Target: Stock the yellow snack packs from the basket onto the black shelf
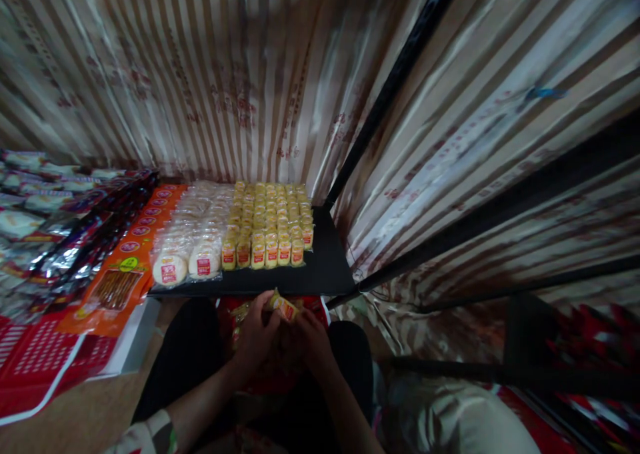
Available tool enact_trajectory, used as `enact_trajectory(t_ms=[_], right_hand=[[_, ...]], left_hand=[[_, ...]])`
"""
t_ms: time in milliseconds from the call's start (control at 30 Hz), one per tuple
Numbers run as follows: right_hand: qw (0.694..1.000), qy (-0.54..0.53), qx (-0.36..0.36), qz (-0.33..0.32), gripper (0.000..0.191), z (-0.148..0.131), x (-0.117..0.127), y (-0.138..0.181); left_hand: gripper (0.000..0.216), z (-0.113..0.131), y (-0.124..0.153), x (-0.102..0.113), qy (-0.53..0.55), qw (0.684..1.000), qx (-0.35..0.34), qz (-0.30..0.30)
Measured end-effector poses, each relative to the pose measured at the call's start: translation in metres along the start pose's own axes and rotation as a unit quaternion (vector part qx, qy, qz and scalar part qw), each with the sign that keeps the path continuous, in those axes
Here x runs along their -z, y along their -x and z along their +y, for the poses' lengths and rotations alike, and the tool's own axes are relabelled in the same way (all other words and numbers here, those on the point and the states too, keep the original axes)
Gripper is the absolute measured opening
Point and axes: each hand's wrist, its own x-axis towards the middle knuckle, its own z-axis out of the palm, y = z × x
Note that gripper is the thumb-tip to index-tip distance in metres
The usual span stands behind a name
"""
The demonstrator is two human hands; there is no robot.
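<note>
A small yellow wrapped snack cake [284, 307] with a red-and-white label is held between both hands, above a red basket [323, 305] that sits between the knees. My left hand [256, 327] pinches its left end, and my right hand [311, 337] grips the right end. More yellow packets [241, 313] lie in the basket, partly covered by my hands. On the black shelf [325, 267] ahead, rows of the same yellow snack cakes [270, 231] stand packed together. Left of them are rows of round white cakes [187, 241] in clear wrappers.
Orange snack bags [125, 274] and shiny dark packets [55, 241] fill the left side. A red basket with a white handle [60, 367] stands at lower left. Black posts [395, 84] cross before a striped sheet [200, 74]. Another person's light-clad leg [460, 417] is at lower right.
</note>
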Motion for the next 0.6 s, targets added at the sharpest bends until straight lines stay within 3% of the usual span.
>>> enact_trajectory(t_ms=[67,167,367,600], right_hand=[[0.999,0.035,0.013,0.011,0.039,-0.007,0.004,-0.002],[0.990,0.100,0.092,0.047,0.041,-0.018,0.012,-0.006],[0.976,0.161,0.142,0.025,0.038,-0.040,0.026,-0.022],[0.986,0.036,0.140,0.083,0.037,-0.058,0.027,-0.074]], left_hand=[[0.035,0.006,-0.006,-0.004,-0.006,1.000,-0.023,-0.001],[0.032,0.016,-0.016,-0.011,-0.025,0.995,-0.090,-0.020],[0.034,0.044,-0.038,-0.028,-0.053,0.978,-0.187,-0.071],[0.046,0.065,-0.057,-0.044,-0.123,0.963,-0.237,-0.036]])
